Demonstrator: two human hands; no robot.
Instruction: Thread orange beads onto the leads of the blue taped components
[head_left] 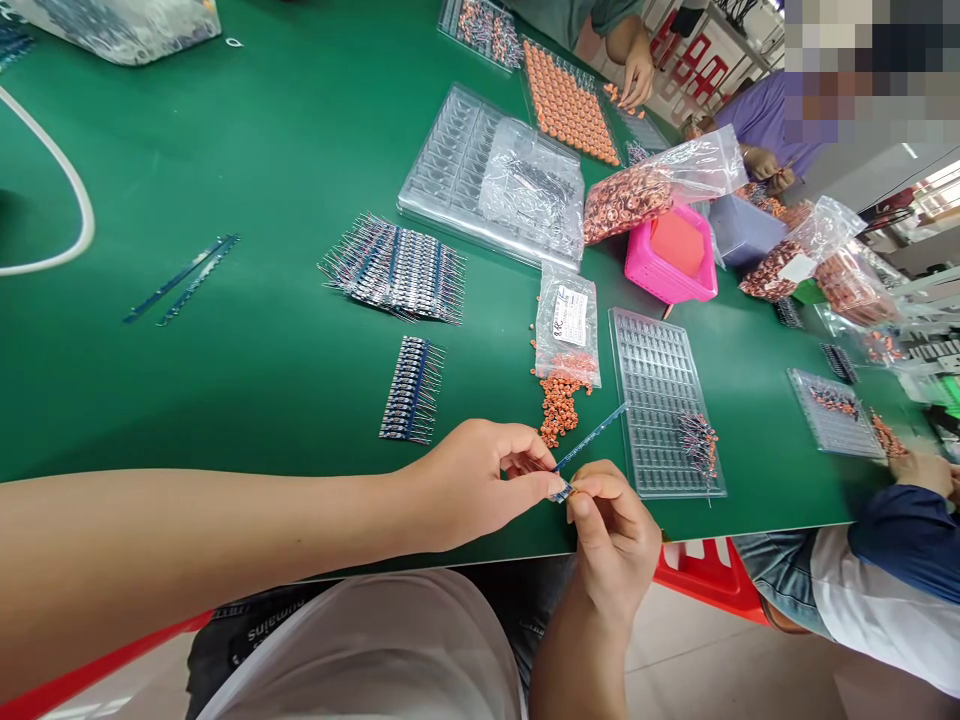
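Near the table's front edge, my left hand [517, 475] is closed on a narrow blue circuit board strip [592, 437], which slants up and to the right. Small board pieces [561, 493] show at the strip's lower end, under my left thumb. My right hand [616, 520] pinches at that same end; a speck of orange shows by its fingertips, but the part itself is mostly hidden. Just beyond the hands lies a pile of small orange ring-like parts [559, 405], spilling from a labelled clear bag [568, 325]. A clear compartment tray [660, 390] holds a bunch of wired pieces [699, 443].
Left of the bag are a small board panel [412, 390] with wire leads and a larger stack [397, 265]. Farther back lie clear trays [450, 160], a pink basket [667, 270] and a bag of orange parts [630, 200]. Co-workers' hands [637, 75] work around the table.
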